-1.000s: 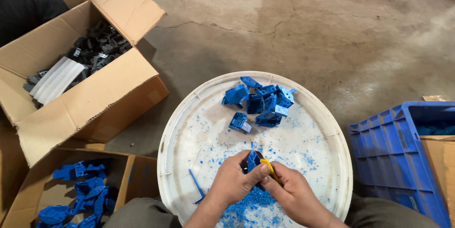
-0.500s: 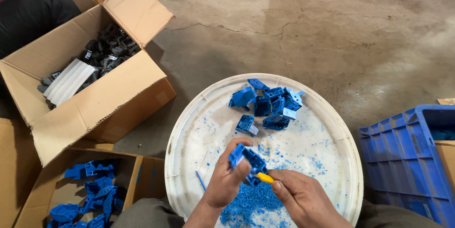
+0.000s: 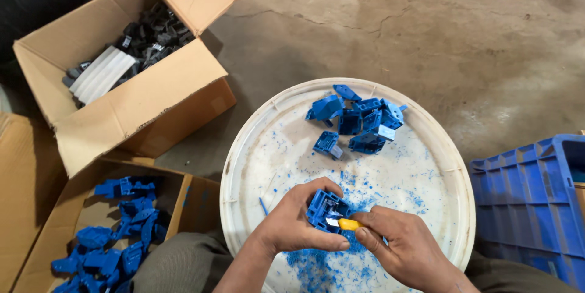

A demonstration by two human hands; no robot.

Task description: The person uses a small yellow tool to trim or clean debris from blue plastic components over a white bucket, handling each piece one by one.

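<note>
A round lid (image 3: 426, 165) lies on the floor (image 3: 426, 37) with a pile of plastic parts (image 3: 359, 116) at its far side. Left of it stand two open boxes (image 3: 140, 95), one behind the other; a crate (image 3: 530, 208) sits right.

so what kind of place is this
Likely a small workshop or factory floor for finishing moulded plastic parts: bare cracked concrete floor, cardboard box of blue parts, and a round white tray strewn with blue shavings.

Open brown cardboard box (image 3: 131, 95) upper left w/ black parts; second brown box (image 3: 91, 208) lower left, blue parts.
</note>
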